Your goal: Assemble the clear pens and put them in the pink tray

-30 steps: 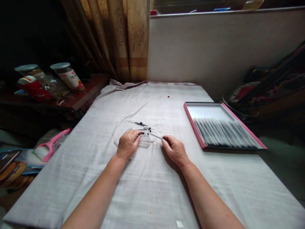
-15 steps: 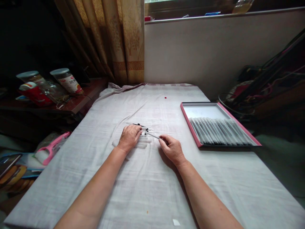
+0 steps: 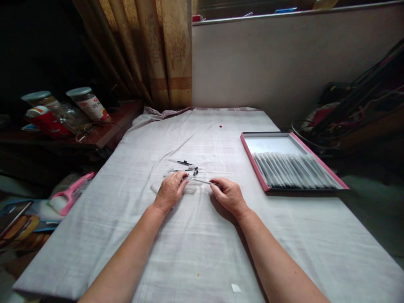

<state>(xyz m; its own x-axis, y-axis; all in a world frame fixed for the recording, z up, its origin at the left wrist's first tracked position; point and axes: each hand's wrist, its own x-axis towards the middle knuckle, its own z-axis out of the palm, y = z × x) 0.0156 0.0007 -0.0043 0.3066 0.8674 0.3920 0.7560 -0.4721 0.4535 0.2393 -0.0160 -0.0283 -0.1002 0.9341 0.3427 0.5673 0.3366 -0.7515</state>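
My right hand (image 3: 229,195) is closed around a slim pen (image 3: 201,181), its pale tip pointing left toward my other hand. My left hand (image 3: 172,191) has its thumb and fingers pinched close to that tip; whatever lies between them is too small to make out. Just beyond my left hand are dark pen refills (image 3: 185,163) and several small black pen caps or plugs (image 3: 195,172). Clear plastic pen tubes (image 3: 189,190) lie beside and partly under the left hand, some hidden by it.
To the right, a pink-edged box (image 3: 252,158) holds a row of pens (image 3: 293,172). A tiny red piece (image 3: 220,126) lies far back on the white cloth (image 3: 195,244), and a white scrap (image 3: 235,288) near the front. Jars (image 3: 90,105) and pink-handled scissors (image 3: 71,195) are at left.
My left hand has drawn back slightly from the small black parts, leaving more of them and the refills uncovered. The right hand keeps the pen in nearly the same place, now lying more level.
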